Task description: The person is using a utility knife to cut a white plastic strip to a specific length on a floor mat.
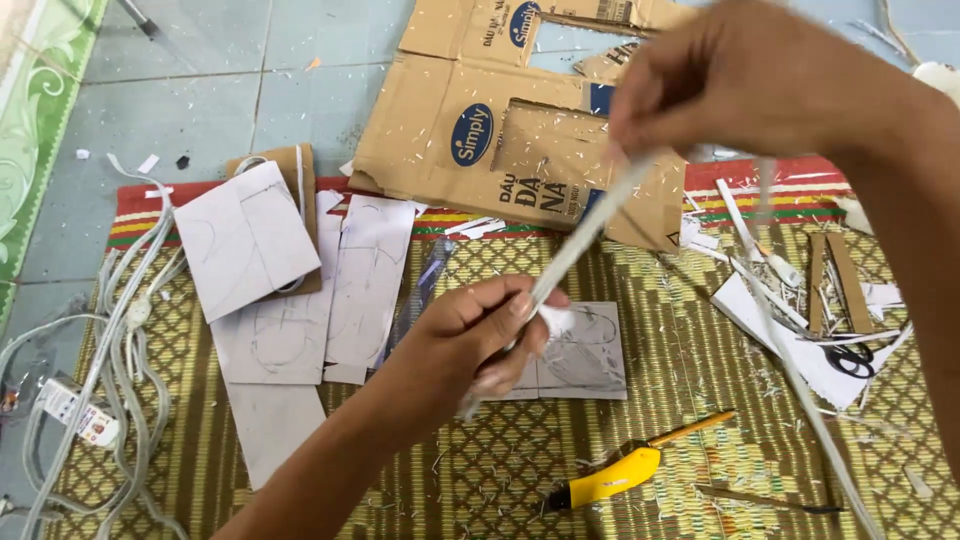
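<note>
Where the two hands meet over the middle of the woven mat (700,400), we see a long, thin white rod (585,235) stretched at a slant between them. Our left hand (480,335) is clenched around the rod's lower end, fingers curled and thumb pressed along it, while our right hand (740,85) pinches the upper end near the mat's far edge; motion blur softens the rod, so we cannot tell what it is made of. Directly beneath the left hand lies a grey card sheet (585,355) bearing pencilled curves. Toward the mat's left side we find a stack of similar grey card pieces (290,290), overlapping one another, some marked with drawn arcs. Across the mat's far edge rests a flattened brown cardboard box (480,130) with rectangular windows cut out of it, part of it lying on the pale tiled floor (200,60). Near the mat's near edge lies a yellow utility knife (605,480), and just beside it a yellow pencil (690,430), with paper shavings scattered about them. At the mat's right side we see black-handled scissors (850,358) lying on white paper offcuts (790,340), with narrow brown cardboard strips (835,270) just beyond. Off the mat's left edge, tangled white cable (120,330) lies on the floor.
</note>
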